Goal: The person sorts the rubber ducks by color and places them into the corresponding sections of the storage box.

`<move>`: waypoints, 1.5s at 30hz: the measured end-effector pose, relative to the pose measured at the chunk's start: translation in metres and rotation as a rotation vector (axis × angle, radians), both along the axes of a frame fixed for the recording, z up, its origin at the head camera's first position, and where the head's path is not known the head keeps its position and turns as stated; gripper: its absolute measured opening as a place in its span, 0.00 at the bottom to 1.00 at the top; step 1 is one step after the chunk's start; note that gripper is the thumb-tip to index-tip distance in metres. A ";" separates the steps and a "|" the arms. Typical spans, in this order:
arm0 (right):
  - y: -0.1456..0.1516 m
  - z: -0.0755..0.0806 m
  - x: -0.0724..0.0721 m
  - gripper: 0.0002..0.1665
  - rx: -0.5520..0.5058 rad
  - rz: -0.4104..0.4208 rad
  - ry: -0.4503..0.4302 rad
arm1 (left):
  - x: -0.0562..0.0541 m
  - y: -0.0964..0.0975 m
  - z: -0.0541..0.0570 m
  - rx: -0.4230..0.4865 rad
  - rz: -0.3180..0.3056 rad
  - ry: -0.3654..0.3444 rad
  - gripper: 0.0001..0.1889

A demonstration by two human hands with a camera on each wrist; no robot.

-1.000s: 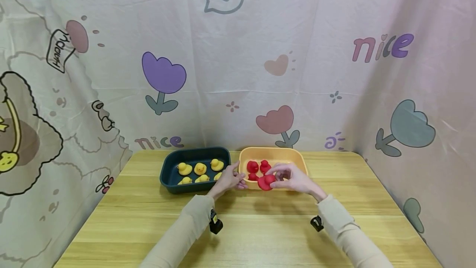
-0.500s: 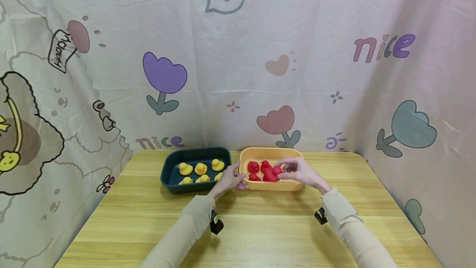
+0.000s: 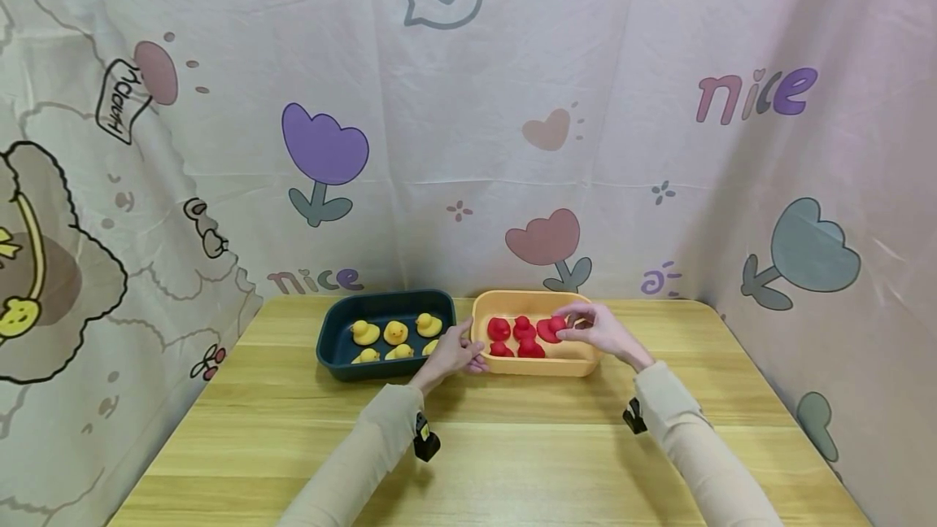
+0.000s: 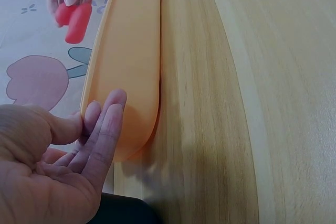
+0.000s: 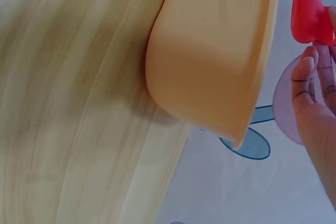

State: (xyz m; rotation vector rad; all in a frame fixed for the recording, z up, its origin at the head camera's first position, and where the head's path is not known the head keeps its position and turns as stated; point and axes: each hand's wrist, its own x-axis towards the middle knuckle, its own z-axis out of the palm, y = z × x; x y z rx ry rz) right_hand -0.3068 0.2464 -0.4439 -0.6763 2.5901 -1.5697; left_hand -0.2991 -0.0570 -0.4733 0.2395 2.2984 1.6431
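Observation:
In the head view my right hand (image 3: 602,332) pinches a red rubber duck (image 3: 549,330) between thumb and fingertips, over the right part of the light orange bin (image 3: 545,367). The left wrist view shows this red duck (image 4: 79,23) above the bin's rim, and the right wrist view shows the duck (image 5: 305,14) at the fingertips. Several other red ducks (image 3: 524,329) sit in the bin's left and middle. My left hand (image 3: 448,356) grips the bin's near left corner, thumb at the rim and fingers (image 4: 105,140) along the outer wall.
A dark blue bin (image 3: 359,372) stands just left of the orange one, holding several yellow rubber ducks (image 3: 364,333); my left hand hides part of its right end. Both bins rest near the back edge of the wooden table (image 3: 512,462), before a printed cloth (image 3: 454,145).
My right hand has carried the red duck from the bin's front edge inward and to the right. Another red duck shows near the front wall. My left hand keeps its place.

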 end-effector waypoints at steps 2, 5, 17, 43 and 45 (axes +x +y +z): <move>0.001 -0.001 -0.002 0.21 0.001 -0.020 -0.009 | 0.000 0.000 0.000 0.000 0.003 -0.001 0.36; 0.002 -0.002 -0.005 0.20 0.008 -0.040 -0.017 | 0.000 0.000 0.000 -0.002 0.006 0.000 0.36; 0.005 -0.008 -0.014 0.21 0.051 -0.091 -0.026 | 0.001 0.000 0.002 -0.004 0.007 -0.017 0.37; -0.011 -0.021 -0.031 0.18 0.192 -0.209 -0.009 | 0.001 0.001 0.001 -0.009 0.002 -0.017 0.36; -0.012 -0.021 -0.031 0.18 0.203 -0.205 -0.001 | 0.001 0.001 0.001 -0.009 0.003 -0.019 0.36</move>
